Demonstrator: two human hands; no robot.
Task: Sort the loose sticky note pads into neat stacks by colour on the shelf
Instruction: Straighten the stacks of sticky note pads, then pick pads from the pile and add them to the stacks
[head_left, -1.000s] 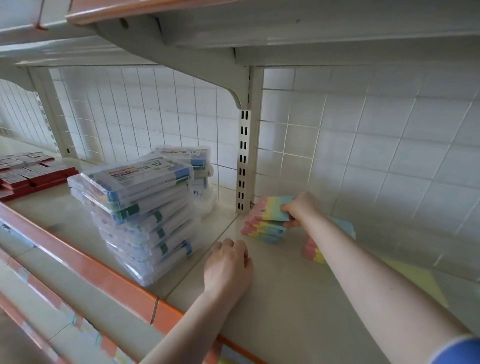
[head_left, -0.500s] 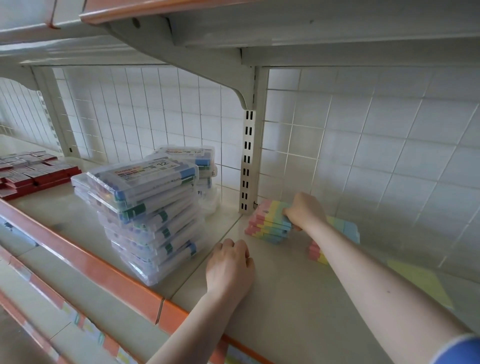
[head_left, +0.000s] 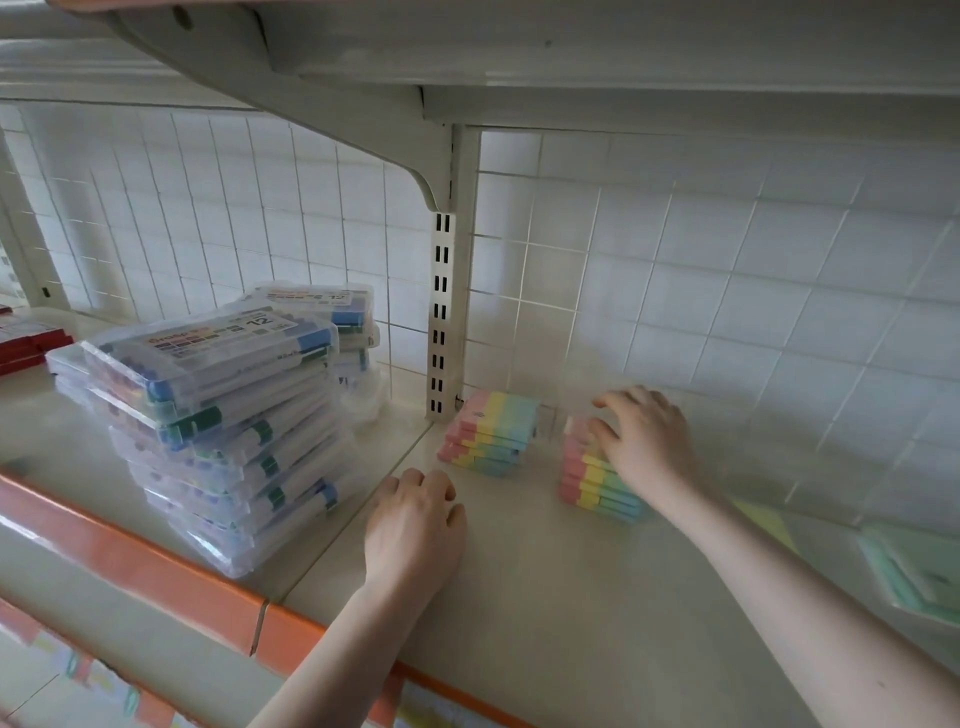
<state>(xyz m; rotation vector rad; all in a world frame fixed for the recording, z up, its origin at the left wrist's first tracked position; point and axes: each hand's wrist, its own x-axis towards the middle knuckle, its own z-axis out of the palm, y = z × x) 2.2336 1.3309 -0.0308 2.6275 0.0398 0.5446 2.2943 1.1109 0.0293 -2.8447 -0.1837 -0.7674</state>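
Two stacks of rainbow-striped sticky note pads stand at the back of the cream shelf (head_left: 545, 597). The left stack (head_left: 493, 436) sits by the slotted upright, with no hand on it. My right hand (head_left: 644, 441) lies over the top of the right stack (head_left: 592, 483), fingers curled around its upper pads. My left hand (head_left: 415, 525) rests on the shelf surface in front of the left stack, fingers bent and holding nothing. A yellow pad (head_left: 769, 525) and a green pad (head_left: 914, 571) lie flat further right.
A tall, leaning pile of clear plastic marker cases (head_left: 218, 415) stands left of the shelf seam. Red boxes (head_left: 26, 343) lie at the far left. The slotted upright (head_left: 444, 312), a bracket and the upper shelf hang overhead. An orange strip (head_left: 156, 566) runs along the front edge.
My right hand let go of the top pad on the left stack and moved right onto the right stack. The left hand stayed in place.
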